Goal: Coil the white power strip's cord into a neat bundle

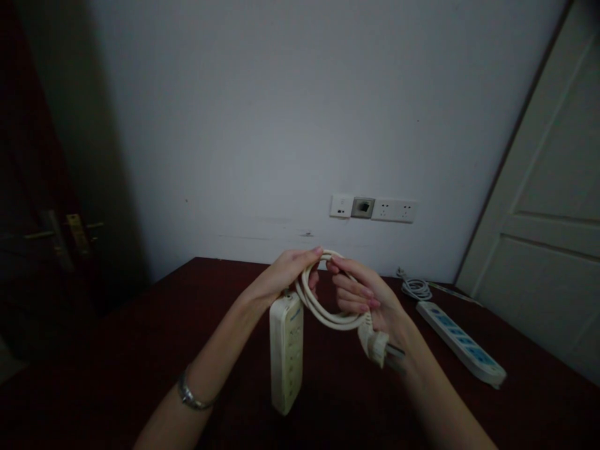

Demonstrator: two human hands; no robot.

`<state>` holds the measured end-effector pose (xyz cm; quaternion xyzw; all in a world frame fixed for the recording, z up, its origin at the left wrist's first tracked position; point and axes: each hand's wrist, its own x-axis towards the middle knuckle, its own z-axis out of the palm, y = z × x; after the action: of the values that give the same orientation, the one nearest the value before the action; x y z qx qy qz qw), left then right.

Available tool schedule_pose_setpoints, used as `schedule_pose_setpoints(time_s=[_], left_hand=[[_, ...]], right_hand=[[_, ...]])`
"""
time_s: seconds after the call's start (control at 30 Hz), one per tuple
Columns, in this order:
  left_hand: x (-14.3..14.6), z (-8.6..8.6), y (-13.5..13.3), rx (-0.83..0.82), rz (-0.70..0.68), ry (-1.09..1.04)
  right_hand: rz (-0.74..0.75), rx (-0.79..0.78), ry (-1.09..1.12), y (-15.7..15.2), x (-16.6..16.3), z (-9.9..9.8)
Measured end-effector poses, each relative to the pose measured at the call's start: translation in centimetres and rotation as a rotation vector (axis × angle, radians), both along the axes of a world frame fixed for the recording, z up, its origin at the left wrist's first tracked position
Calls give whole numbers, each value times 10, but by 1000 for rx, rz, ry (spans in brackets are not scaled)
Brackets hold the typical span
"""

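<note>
A white power cord [328, 320] is looped into a coil between my two hands. My left hand [295, 269] is closed on the coil's left side, thumb on top. From below that hand hangs a white power strip [287, 353], roughly upright, its socket face turned to the right. My right hand [359, 287] grips the coil's upper right, thumb and forefinger pinching the cord at the top. Under the right hand's fingers dangles the cord's plug [374, 342], its metal prongs pointing right. Part of the coil is hidden behind the fingers.
A second power strip [462, 342] with blue sockets lies on the dark red table [225, 294] at the right, its grey cord [416, 289] coiled behind it. Wall sockets [394, 210] sit above the table's back edge. Doors stand at both sides.
</note>
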<state>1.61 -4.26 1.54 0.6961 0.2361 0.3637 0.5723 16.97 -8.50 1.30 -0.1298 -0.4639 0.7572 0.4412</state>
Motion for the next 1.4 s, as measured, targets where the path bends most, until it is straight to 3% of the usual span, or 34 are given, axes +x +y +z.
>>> schedule_pose_setpoints(time_s=[0.33, 0.83, 0.97, 1.13, 1.4], left_hand=[[3, -4, 6, -218, -153, -151], [11, -14, 17, -118, -89, -123], [11, -14, 17, -174, -132, -163], [4, -5, 13, -291, -199, -223], [-8, -2, 17, -307, -261, -214]], right_hand=[[-47, 7, -26, 4, -1, -2], [-311, 114, -224, 16, -6, -12], [-297, 53, -231, 20, 3, -12], [-148, -50, -102, 31, 27, -9], [-170, 118, -101, 26, 50, -2]])
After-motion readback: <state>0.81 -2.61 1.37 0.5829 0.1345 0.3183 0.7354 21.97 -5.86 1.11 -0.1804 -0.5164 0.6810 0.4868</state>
